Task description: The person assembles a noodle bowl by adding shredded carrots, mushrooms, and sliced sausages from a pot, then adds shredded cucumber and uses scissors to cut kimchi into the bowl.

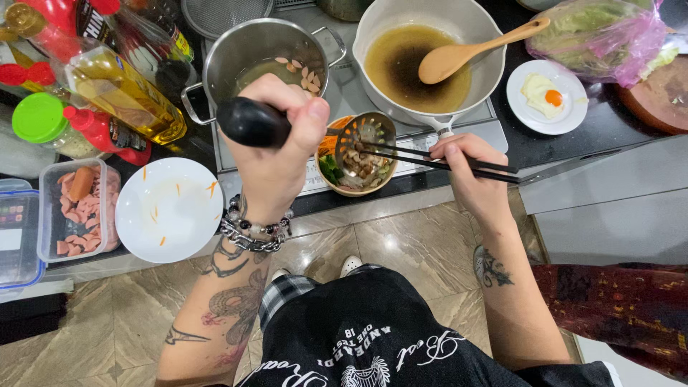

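My left hand grips the black handle of a slotted metal ladle. The ladle's bowl holds bits of food and hovers over a small tan bowl filled with vegetables and other pieces. My right hand holds dark chopsticks whose tips reach into the ladle's bowl. A steel pot with liquid and floating slices stands behind my left hand. To its right a white pan holds brown broth and a wooden spoon.
A white plate with orange shreds lies at the left, beside a clear container of sliced sausage. Oil and sauce bottles crowd the far left. A small plate with a fried egg and bagged greens sit at the right.
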